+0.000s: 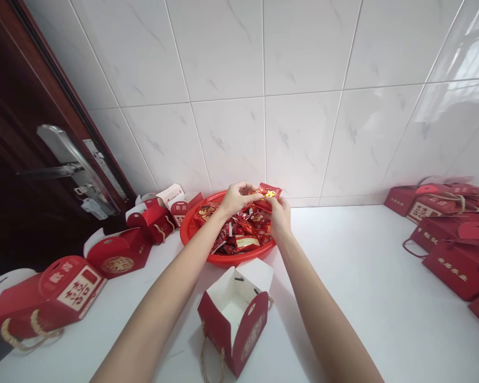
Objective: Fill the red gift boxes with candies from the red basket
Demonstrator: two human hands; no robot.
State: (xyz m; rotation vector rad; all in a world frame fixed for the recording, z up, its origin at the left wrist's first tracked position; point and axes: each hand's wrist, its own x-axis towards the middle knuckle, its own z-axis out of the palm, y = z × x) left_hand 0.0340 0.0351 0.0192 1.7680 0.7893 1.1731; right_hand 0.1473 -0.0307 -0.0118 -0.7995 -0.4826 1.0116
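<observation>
A red candy packet [270, 192] with a yellow mark is held up over the far right side of a red plastic basket [219, 259]. My left hand [239, 198] pinches its left part, fingers closed. My right hand [280, 217] grips its lower right edge, fingers closed too. Beneath them, the basket holds many small wrapped candies [247, 242] in red and gold. Between my forearms, nearer to me, stands an open red gift box [239, 319] with a white inside and rope handles; its flaps are up and I see no candy in it.
Several red gift boxes [120, 255] with rope handles line the left side of the white table [343, 276]. More red boxes [455, 266] are grouped at the right. A tiled wall [295, 138] rises behind, and a dark door [32, 133] with a metal handle is at the left.
</observation>
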